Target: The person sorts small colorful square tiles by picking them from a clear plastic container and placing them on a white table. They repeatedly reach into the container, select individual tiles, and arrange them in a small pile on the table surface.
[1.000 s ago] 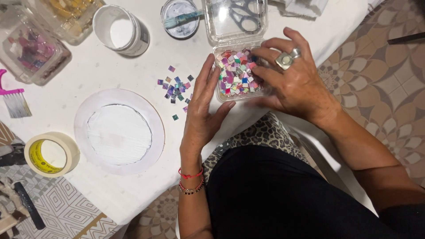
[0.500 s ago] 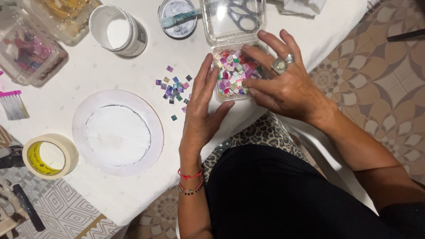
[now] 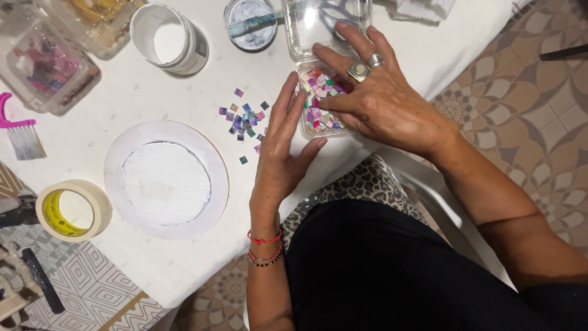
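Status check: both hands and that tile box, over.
Right hand fingers down in the clear tile box. Left hand flat against box's left side. Loose tiles on white table left of it; nothing blocking.

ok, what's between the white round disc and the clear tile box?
In the head view, a loose scatter of small coloured tiles and the left hand lie between the white disc and the clear tile box.

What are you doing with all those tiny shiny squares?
A person sits at a white table. The right hand reaches its fingers into a small clear box of coloured tiles, while the left hand rests flat against the box's side. A little pile of loose tiles lies beside it, next to a white round disc. A tape roll sits nearby.
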